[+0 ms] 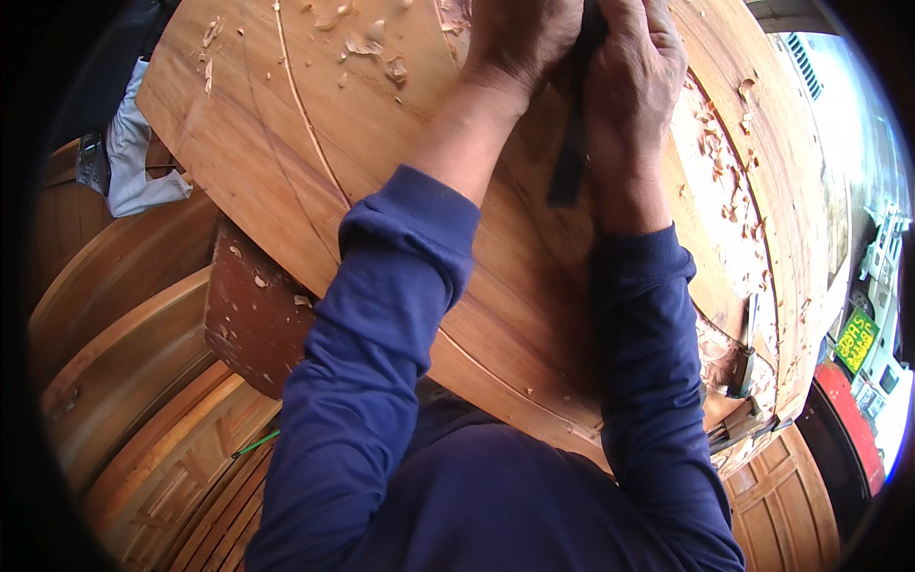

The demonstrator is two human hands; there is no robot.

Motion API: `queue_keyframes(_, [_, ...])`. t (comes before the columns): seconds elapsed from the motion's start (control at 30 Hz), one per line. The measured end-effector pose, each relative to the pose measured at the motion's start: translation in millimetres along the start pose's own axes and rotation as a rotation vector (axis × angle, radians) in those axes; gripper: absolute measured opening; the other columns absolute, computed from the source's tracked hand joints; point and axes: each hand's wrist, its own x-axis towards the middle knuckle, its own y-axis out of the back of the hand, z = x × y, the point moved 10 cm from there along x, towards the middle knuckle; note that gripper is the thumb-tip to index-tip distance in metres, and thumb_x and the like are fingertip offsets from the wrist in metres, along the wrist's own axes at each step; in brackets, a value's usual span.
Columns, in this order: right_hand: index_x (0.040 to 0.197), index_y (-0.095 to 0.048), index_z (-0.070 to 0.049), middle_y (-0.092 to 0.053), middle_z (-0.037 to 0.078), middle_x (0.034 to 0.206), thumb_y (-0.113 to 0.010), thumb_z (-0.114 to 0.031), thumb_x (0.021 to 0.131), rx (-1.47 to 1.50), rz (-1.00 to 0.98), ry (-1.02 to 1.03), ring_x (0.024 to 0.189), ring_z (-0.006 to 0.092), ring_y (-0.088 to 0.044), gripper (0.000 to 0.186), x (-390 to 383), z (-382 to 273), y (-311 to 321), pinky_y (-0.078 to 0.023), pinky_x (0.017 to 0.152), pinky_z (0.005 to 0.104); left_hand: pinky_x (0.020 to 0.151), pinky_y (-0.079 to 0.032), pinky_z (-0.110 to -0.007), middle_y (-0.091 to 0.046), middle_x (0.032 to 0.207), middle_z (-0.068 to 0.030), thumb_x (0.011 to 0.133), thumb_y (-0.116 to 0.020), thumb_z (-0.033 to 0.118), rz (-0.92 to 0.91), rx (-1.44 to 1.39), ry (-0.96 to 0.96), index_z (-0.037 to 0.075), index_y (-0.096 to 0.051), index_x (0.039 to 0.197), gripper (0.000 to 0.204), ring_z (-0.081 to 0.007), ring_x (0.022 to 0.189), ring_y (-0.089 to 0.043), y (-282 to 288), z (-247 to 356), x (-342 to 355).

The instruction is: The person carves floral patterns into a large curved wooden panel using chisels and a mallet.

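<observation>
My left hand [529, 38] and my right hand [637, 81] are close together at the top edge of the view. Both look closed around a dark, narrow bar-shaped tool [569, 157], whose lower end sticks out between my wrists. Its upper end and most of my fingers are out of the picture or hidden, so its exact kind does not show. Under my hands lies a large wooden panel [496, 353] with curved carved grooves. Curled wood shavings [362, 44] are scattered over it, and more shavings [729, 181] fill the bright strip along its right side.
A slim tool with a dark end [742, 370] rests at the panel's lower right. Curved-looking stacked wooden boards [133, 334] stand at left, beside a reddish-brown block [253, 310]. A pale cloth [138, 153] hangs at upper left. A vehicle [882, 276] shows at far right.
</observation>
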Motion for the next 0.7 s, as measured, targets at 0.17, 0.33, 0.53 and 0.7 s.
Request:
queue_keyframes(0.17, [0.147, -0.056, 0.007, -0.065, 0.013, 0.141, -0.057, -0.013, 0.11, -0.098, -0.005, -0.011, 0.13, 0.0184, -0.06, 0.042, -24.8, -1.4, -1.5, -0.046, 0.111, 0.0289, 0.077, -0.051, -0.03, -0.061, 0.087, -0.0037, 0.103, -0.055, 0.019, -0.018, 0.244, -0.086, 0.003, -0.059, 0.099, 0.017, -0.0132, 0.084, -0.057, 12.0, 3.2, -11.9])
queue_keyframes(0.33, [0.15, -0.052, 0.007, -0.062, 0.014, 0.146, -0.057, -0.013, 0.11, 0.194, 0.056, -0.034, 0.132, 0.0189, -0.059, 0.045, -0.7, -1.9, 4.9, -0.046, 0.113, 0.0305, 0.086, -0.051, -0.027, -0.066, 0.101, -0.0035, 0.109, -0.058, 0.02, -0.01, 0.144, -0.093, 0.004, -0.063, 0.111, 0.017, -0.0102, 0.097, -0.061, -6.7, 16.4, -6.8])
queue_keyframes(0.53, [0.151, -0.052, 0.007, -0.063, 0.012, 0.143, -0.058, -0.014, 0.109, 0.059, 0.021, -0.05, 0.126, 0.0173, -0.062, 0.047, -6.7, 3.5, 0.2, -0.048, 0.11, 0.0285, 0.086, -0.049, -0.025, -0.062, 0.099, -0.0001, 0.109, -0.055, 0.018, -0.056, 0.088, -0.051, 0.006, -0.061, 0.11, 0.013, -0.0074, 0.094, -0.056, 2.3, 2.2, -1.5])
queue_keyframes(0.7, [0.151, -0.053, 0.005, -0.064, 0.011, 0.141, -0.059, -0.015, 0.11, 0.107, 0.007, -0.062, 0.125, 0.0165, -0.062, 0.046, -12.6, 14.0, 12.9, -0.049, 0.108, 0.0281, 0.086, -0.049, -0.026, -0.062, 0.1, -0.0008, 0.108, -0.055, 0.017, -0.21, 0.195, 0.023, 0.006, -0.061, 0.108, 0.013, -0.0078, 0.094, -0.056, -2.0, 0.0, -8.7])
